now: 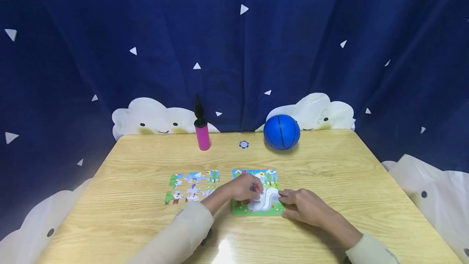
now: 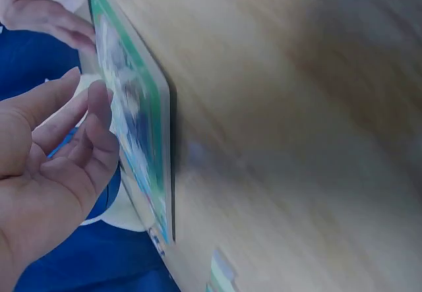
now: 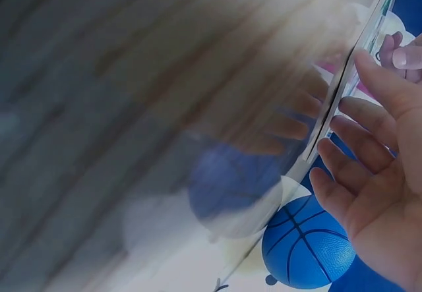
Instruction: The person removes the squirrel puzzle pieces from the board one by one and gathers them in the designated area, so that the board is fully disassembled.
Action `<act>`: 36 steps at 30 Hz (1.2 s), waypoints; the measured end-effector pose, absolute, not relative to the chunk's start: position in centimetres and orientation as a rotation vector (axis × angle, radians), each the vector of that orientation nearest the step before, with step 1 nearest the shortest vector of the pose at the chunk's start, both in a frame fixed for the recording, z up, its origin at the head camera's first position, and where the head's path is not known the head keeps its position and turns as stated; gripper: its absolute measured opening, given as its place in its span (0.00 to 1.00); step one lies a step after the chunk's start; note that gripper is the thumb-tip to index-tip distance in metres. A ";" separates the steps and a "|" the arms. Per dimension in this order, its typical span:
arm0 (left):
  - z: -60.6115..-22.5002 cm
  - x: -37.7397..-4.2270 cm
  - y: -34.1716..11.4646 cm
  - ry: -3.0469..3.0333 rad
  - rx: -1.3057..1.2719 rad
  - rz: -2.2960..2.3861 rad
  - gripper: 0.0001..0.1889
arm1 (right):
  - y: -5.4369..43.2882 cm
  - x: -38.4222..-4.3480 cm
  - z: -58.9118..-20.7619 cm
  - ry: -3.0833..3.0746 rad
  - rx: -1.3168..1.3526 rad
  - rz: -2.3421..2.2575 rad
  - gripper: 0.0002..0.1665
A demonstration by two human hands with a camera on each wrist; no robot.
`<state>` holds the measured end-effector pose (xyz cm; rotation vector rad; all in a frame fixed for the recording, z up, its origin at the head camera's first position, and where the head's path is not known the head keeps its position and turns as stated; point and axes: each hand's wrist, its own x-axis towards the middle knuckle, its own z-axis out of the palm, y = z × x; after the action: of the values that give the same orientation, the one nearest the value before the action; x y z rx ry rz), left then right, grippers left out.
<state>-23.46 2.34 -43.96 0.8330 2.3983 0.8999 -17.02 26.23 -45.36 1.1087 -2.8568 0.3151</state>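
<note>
A flat picture puzzle board (image 1: 256, 213) with a green border, trees and a pale grey animal shape with a bushy tail lies on the table. My left hand (image 1: 244, 186) hovers over its middle, fingers loosely bent. In the left wrist view the thumb and fingertips of this left hand (image 2: 62, 163) stand apart, with nothing visible between them. The fingers of my right hand (image 1: 304, 207) rest at the board's right edge. Seen from the right wrist, the right hand (image 3: 389, 167) has its fingers spread along that edge. Several loose puzzle pieces (image 1: 193, 190) lie left of the board.
Behind the board are a magenta pump (image 1: 203, 137) with a black nozzle, a round blue-and-white chip (image 1: 244, 144) and a blue ball (image 1: 281, 132). A dark blue curtain (image 1: 220, 31) with white triangles and clouds hangs past the wooden table's (image 1: 329, 166) far edge.
</note>
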 end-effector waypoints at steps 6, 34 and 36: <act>-44.4 -22.7 3.6 2.401 0.843 0.883 0.10 | 26.4 -17.0 -45.5 -2.886 1.102 0.314 0.25; -44.6 -22.3 5.4 2.471 0.738 0.794 0.20 | 25.8 -17.4 -44.9 -2.889 1.110 0.307 0.24; -44.6 -22.3 5.3 2.473 0.749 0.809 0.19 | 25.8 -17.5 -44.8 -2.897 1.110 0.302 0.24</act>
<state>-22.30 5.31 -44.64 0.7491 2.4734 0.8088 -17.46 25.81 -44.83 1.1104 -2.8965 0.3018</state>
